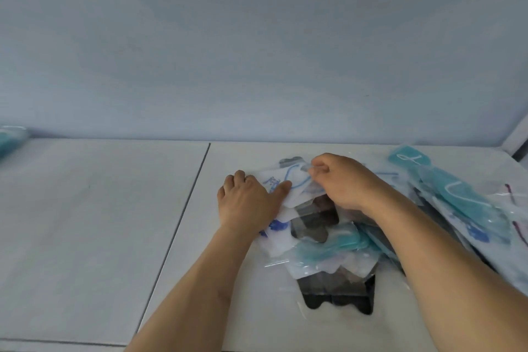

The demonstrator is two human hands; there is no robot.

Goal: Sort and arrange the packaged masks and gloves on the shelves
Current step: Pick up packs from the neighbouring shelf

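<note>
A loose pile of packaged masks and gloves (328,246) lies on the white shelf (100,223), right of its seam. On top sits a white mask packet with a blue ear loop (294,188). My left hand (248,203) grips that packet's left edge, thumb on top and fingers curled around the side. My right hand (343,183) pinches the packet's upper right corner between thumb and fingers. Dark packets (337,291) show under the pile at the front. Teal mask packets (457,197) fan out to the right.
A dark seam (183,226) splits the shelf surface into two panels. Another teal packet (11,140) sits at the far left edge by the blue-grey back wall (257,51). A shelf post (517,137) stands at the far right.
</note>
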